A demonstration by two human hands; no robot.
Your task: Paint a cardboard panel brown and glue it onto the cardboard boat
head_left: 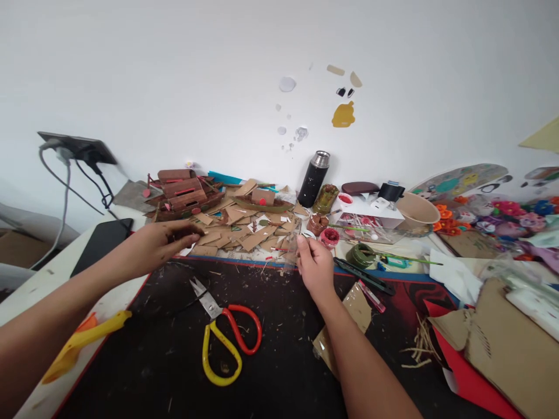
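My left hand (pixel 158 243) hovers at the left front of a heap of cardboard scraps (pixel 227 238), thumb and fingers apart, holding nothing I can see. My right hand (pixel 315 265) is closed in a pinch near small paint jars. What it pinches is hard to make out; a clear, see-through patch (pixel 289 251) shows beside the fingertips. Below and between the hands, scissors (pixel 212 309) with one red and one yellow handle lie partly spread on the dark mat (pixel 279 361). Under my right forearm lies a piece of cardboard (pixel 357 308).
Brown model boats (pixel 186 195) stand at the back left, a smaller boat (pixel 262 202) beside them. A black thermos (pixel 315 179) stands by the wall. Open paint jars (pixel 329 237), a dark green cutter (pixel 364 276) and a phone (pixel 102 247) lie around. Large cardboard (pixel 502 349) covers the right.
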